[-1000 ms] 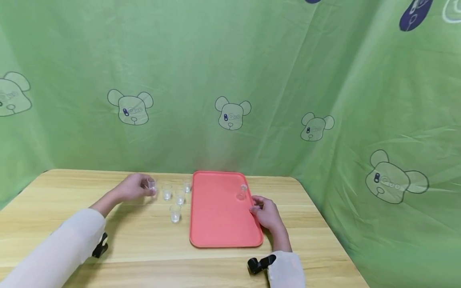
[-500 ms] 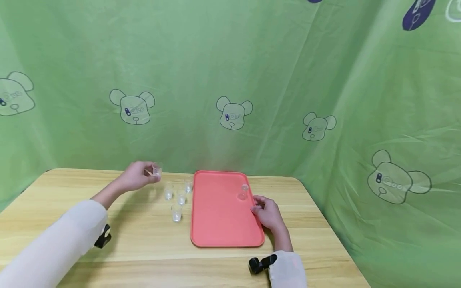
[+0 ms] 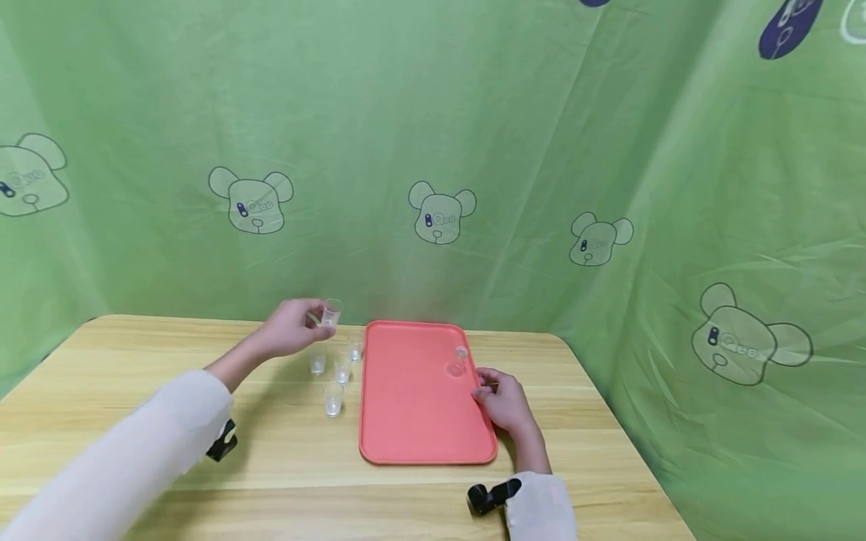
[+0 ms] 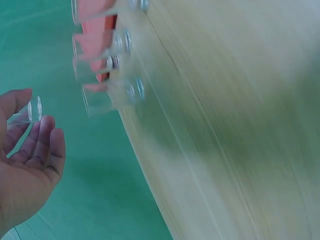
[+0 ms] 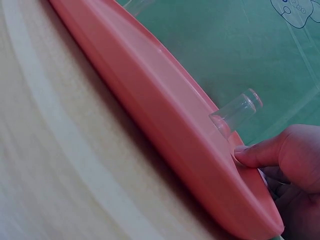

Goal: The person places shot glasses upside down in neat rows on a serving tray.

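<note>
My left hand [image 3: 289, 329] holds a clear shot glass [image 3: 331, 313] upright above the table, beyond the others; in the left wrist view its thick base [image 4: 35, 109] shows between thumb and fingers. Several more shot glasses [image 3: 334, 402] stand upright below it, left of the red tray [image 3: 426, 421]. One shot glass [image 3: 457, 362] stands upside down on the tray, near its right rim. At that rim my right hand [image 3: 504, 402] grips the tray; in the right wrist view the thumb [image 5: 260, 152] lies over the edge, the other fingers partly hidden beneath.
The wooden table [image 3: 271, 466] carries the tray right of its middle. A green printed curtain [image 3: 352, 113] hangs behind the table's far edge and along the right side. Each wrist carries a small black mount [image 3: 494, 496].
My left hand has lifted the shot glass from the table's left side and carried it up and to the right. My right hand stays at the tray's rim.
</note>
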`<state>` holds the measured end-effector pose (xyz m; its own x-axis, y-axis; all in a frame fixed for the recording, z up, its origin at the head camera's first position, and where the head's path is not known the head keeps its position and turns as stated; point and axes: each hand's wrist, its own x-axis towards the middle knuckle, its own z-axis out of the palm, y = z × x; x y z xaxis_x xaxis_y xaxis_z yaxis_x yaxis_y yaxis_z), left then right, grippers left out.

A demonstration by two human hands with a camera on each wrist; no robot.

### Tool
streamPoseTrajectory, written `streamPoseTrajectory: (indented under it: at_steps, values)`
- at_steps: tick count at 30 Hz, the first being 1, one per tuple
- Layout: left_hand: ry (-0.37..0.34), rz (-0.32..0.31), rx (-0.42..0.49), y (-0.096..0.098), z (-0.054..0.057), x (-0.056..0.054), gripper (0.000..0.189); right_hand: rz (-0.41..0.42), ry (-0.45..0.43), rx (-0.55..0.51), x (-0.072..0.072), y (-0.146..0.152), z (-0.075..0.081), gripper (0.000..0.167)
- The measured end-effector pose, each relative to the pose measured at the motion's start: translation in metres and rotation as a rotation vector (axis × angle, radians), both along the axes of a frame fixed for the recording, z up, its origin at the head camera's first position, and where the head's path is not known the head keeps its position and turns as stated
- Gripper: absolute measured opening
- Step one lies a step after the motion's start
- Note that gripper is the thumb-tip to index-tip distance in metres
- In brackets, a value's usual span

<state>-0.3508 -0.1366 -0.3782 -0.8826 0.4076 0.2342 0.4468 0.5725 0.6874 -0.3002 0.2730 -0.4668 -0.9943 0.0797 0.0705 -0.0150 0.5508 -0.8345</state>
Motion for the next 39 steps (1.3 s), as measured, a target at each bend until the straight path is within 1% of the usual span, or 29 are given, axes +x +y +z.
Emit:
streamPoseTrajectory:
  at_steps: [8,14,18,21,23,30,36,39]
  values:
    - [-0.017,-0.006,0.043,0.029,0.006,0.001,0.04,0.001,0.005,0.008,-0.002,0.001,-0.002,0.043]
    - [0.0,0.003,0.062,0.05,0.006,0.0,0.039,0.003,-0.006,0.003,-0.002,0.002,-0.002,0.043]
    - [-0.001,0.006,0.085,0.065,0.007,-0.001,0.039,0.0,-0.007,0.003,-0.001,0.002,-0.002,0.043]
    - [-0.008,0.002,0.104,0.075,0.007,-0.001,0.037,0.001,-0.005,0.005,-0.001,0.002,-0.003,0.042]
    - [0.001,-0.004,0.108,0.081,0.007,-0.001,0.036,0.003,-0.005,0.006,-0.001,0.001,-0.003,0.042]
    - [0.023,-0.02,0.138,0.107,0.004,0.001,0.034,-0.007,0.0,0.013,-0.001,0.001,-0.004,0.042]
    - [0.043,-0.031,0.157,0.127,-0.003,-0.002,0.029,0.0,0.004,0.019,-0.003,0.002,-0.004,0.042]
    - [0.044,-0.036,0.161,0.135,-0.004,-0.002,0.027,-0.006,0.002,0.019,-0.003,0.002,-0.004,0.042]
